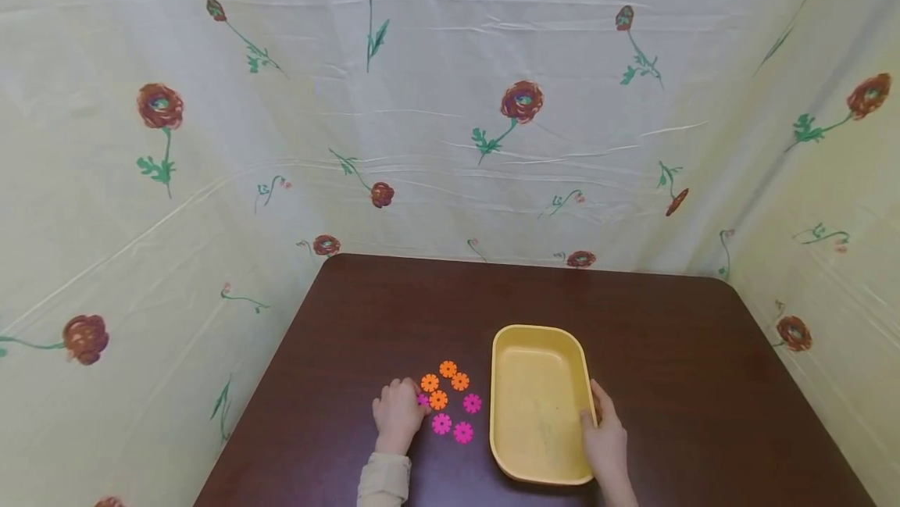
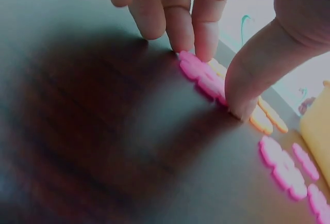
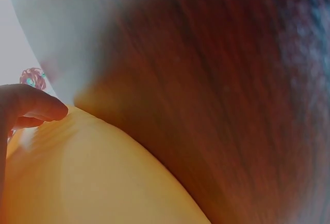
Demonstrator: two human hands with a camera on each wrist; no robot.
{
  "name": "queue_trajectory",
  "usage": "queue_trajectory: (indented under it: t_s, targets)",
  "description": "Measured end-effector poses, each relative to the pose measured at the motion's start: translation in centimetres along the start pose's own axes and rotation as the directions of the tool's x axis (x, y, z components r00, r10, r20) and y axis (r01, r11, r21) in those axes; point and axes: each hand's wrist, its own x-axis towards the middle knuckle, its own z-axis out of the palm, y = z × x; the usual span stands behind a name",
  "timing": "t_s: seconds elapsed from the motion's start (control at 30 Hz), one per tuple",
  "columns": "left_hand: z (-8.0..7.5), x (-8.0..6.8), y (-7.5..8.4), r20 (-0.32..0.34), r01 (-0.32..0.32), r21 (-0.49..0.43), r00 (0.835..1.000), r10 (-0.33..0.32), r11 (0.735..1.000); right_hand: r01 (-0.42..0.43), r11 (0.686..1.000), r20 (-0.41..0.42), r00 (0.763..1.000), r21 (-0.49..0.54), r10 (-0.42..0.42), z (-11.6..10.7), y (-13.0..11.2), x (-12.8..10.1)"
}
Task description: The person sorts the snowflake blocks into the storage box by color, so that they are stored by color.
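Observation:
A cluster of flat flower-shaped discs lies on the dark brown table (image 1: 351, 319), several orange discs (image 1: 448, 369) and several pink discs (image 1: 462, 433). My left hand (image 1: 398, 412) is at the cluster's left edge. In the left wrist view its thumb (image 2: 247, 92) and fingertips (image 2: 198, 41) pinch one pink disc (image 2: 201, 74) that still lies on the table. A shallow yellow tray (image 1: 502, 358) with nothing in it stands to the right of the discs. My right hand (image 1: 603, 433) grips its right rim, with the thumb over the edge; a finger (image 3: 31, 105) rests on the tray wall (image 3: 103, 177).
A pale cloth printed with red flowers (image 1: 522, 101) hangs round the table on the left, back and right. Bare table surface lies behind the tray and to its right (image 1: 689, 351). More pink discs (image 2: 281, 167) and orange discs (image 2: 265, 120) lie just past my left thumb.

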Motion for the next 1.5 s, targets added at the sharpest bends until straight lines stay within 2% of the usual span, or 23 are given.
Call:
queue_trajectory:
  t_s: [0.17, 0.33, 0.57, 0.8, 1.0, 1.23, 1.3, 1.5]
  targets:
    - [-0.5, 0.3, -0.1, 0.06, 0.054, -0.125, 0.997, -0.047, 0.991, 0.002, 1.0, 0.011, 1.0, 0.003, -0.002, 0.0, 0.1, 0.0]
    - [-0.5, 0.7, 0.0, 0.084, 0.112, -0.313, 0.992, -0.09, 0.943, 0.011, 1.0, 0.009, 1.0, -0.006, -0.011, 0.0, 0.0, 0.0]
    - [-1.9, 1.9, 1.8, 0.058, 0.083, -0.452, 0.996, -0.064, 0.888, 0.026, 1.0, 0.001, 1.0, -0.007, -0.026, -0.2, -0.1, -0.1]
    - [-3.6, 3.4, 5.4, 0.047, 0.049, -0.563, 0.999, -0.027, 0.825, 0.028, 1.0, 0.0, 1.0, -0.012, -0.028, -0.2, -0.1, -0.1]
    - [-3.6, 4.3, 9.3, 0.023, -0.004, -0.616, 0.999, 0.024, 0.788, 0.034, 0.999, -0.012, 0.999, -0.005, -0.035, 0.1, 0.1, -0.2]
    - [-2.2, 4.7, 13.5, 0.081, 0.02, -0.653, 0.996, 0.043, 0.757, 0.042, 0.999, -0.033, 0.999, 0.009, -0.042, 0.3, 0.3, 0.0]
    - [-1.7, 4.7, 14.7, 0.088, 0.021, -0.673, 0.995, 0.052, 0.74, 0.048, 0.999, -0.039, 0.998, 0.013, -0.047, 0.2, 0.3, 0.0]
    - [1.0, 4.4, 17.5, 0.109, 0.041, -0.714, 0.993, 0.053, 0.699, 0.064, 0.998, -0.052, 0.997, 0.003, -0.064, 0.1, 0.1, -0.1]
